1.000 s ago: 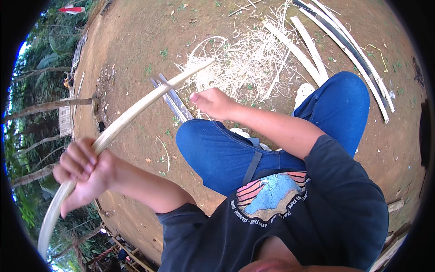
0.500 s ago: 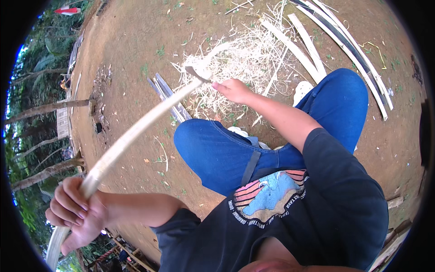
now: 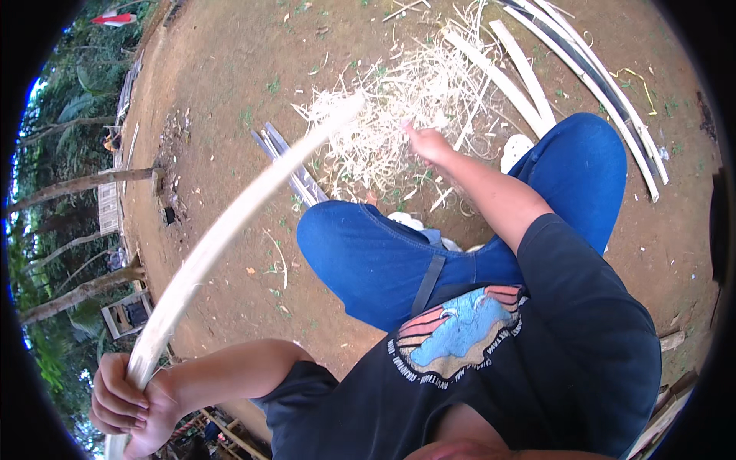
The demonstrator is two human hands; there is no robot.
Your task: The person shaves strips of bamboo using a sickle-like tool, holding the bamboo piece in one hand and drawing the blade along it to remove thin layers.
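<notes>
A long pale strip of split bamboo (image 3: pixel 201 261) runs from my left hand (image 3: pixel 126 402) up and rightward over the ground. That hand is closed, its fingers wrapped round the strip near its lower end. My right hand (image 3: pixel 429 146), arm stretched out, is closed in front of a heap of pale shavings (image 3: pixel 383 115), apart from the strip on its right. A knife was plain in it half a second ago; its blade cannot be made out now against the shavings. The strip's far end is blurred over the heap.
Bent legs in blue jeans (image 3: pixel 368 253) lie below the heap. Wide split bamboo pieces (image 3: pixel 525 73) rest beyond my right knee, with long curved strips (image 3: pixel 613 107) farther right. Narrow greyish strips (image 3: pixel 287 165) lie near my left knee. Tree trunks (image 3: pixel 84 184) stand at far left.
My right hand has moved right and away from the strip, where the knife blade lay across it before. My left hand has shifted slightly right and down with the strip.
</notes>
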